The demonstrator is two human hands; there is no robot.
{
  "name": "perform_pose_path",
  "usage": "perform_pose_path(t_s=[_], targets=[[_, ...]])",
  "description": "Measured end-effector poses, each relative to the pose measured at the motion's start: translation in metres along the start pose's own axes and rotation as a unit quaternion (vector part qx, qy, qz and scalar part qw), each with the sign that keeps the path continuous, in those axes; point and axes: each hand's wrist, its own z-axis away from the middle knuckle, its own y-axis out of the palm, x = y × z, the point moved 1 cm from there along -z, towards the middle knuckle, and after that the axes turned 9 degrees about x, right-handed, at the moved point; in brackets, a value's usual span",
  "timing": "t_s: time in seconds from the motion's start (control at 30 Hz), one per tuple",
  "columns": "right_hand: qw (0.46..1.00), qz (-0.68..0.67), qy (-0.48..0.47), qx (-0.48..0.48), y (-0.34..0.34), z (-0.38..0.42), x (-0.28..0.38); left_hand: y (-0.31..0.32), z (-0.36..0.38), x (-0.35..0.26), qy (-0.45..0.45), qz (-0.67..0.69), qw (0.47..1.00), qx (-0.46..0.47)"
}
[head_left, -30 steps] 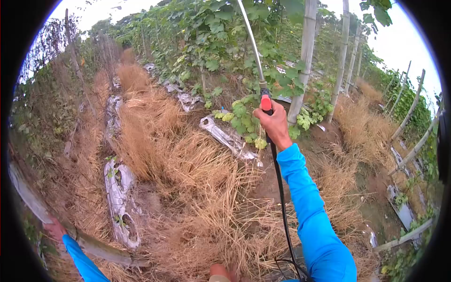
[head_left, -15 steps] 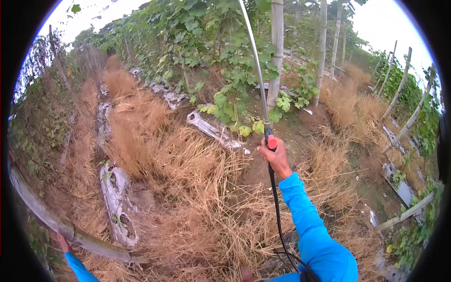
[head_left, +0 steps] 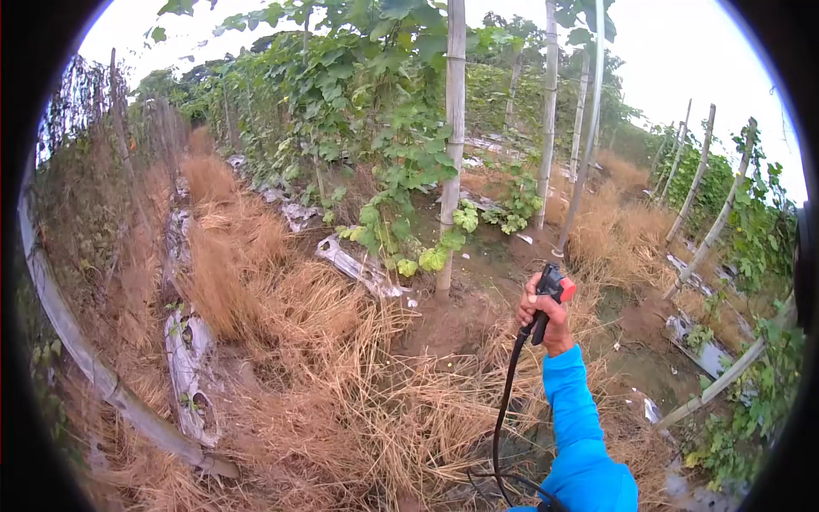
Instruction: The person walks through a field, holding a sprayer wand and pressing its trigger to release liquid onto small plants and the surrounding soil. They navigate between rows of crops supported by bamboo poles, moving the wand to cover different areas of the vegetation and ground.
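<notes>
My right hand [head_left: 546, 317], in a blue sleeve [head_left: 578, 427], is closed around the black grip of a spray wand with a red trigger [head_left: 559, 288]. It sits right of centre, above dry straw. The thin metal lance [head_left: 587, 128] rises from the grip to the top edge, leaning slightly right. From the bottom of the grip a black hose [head_left: 505, 410] curves down toward my body. My left hand is out of sight.
Upright bamboo posts [head_left: 453, 128] carry green vines [head_left: 375, 102] ahead. Dry straw [head_left: 341, 375] covers the ground, crossed by strips of torn grey plastic sheet [head_left: 183, 358]. A long pole [head_left: 94, 367] slants along the left. More posts and vines stand at right [head_left: 721, 222].
My right hand has dropped and shifted right, swinging the lance from leaning left to nearly upright. The view has lifted and turned, and my left hand has left the frame.
</notes>
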Motion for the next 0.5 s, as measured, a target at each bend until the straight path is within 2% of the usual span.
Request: perform_pose_path(t_s=[0.07, 0.17, 0.2, 0.23, 0.27, 0.3, 0.37, 0.43, 0.5], targets=[[0.994, 0.048, -0.053, -0.087, -0.004, 0.032, 0.064, 0.025, 0.03, -0.009, 0.03, 0.064, 0.995, 0.065], [0.957, 0.147, -0.111, -0.225, -0.016, 0.087, 0.144, 0.055, 0.065, -0.037, 0.06, 0.197, 0.964, 0.169], [0.956, 0.15, -0.103, -0.23, -0.025, 0.104, 0.163, 0.062, 0.08, -0.046, 0.061, 0.23, 0.95, 0.202], [0.952, 0.156, -0.102, -0.241, -0.036, 0.12, 0.177, 0.076, 0.088, -0.052, 0.135, 0.078, 0.972, 0.173], [0.948, 0.162, -0.107, -0.253, -0.043, 0.132, 0.189, 0.082, 0.094, -0.06, 0.212, -0.075, 0.965, 0.138], [0.946, 0.163, -0.105, -0.26, -0.046, 0.144, 0.197, 0.076, 0.112, -0.072, 0.215, -0.079, 0.963, 0.143], [0.993, 0.022, -0.033, -0.112, -0.045, 0.16, 0.207, 0.054, 0.194, -0.17, 0.245, -0.017, 0.947, 0.209], [0.99, -0.005, -0.036, -0.135, -0.044, 0.168, 0.205, 0.063, 0.205, -0.145, 0.217, -0.029, 0.949, 0.228], [0.968, 0.102, -0.094, -0.208, -0.05, 0.172, 0.204, 0.089, 0.2, -0.089, 0.129, 0.051, 0.941, 0.31]])
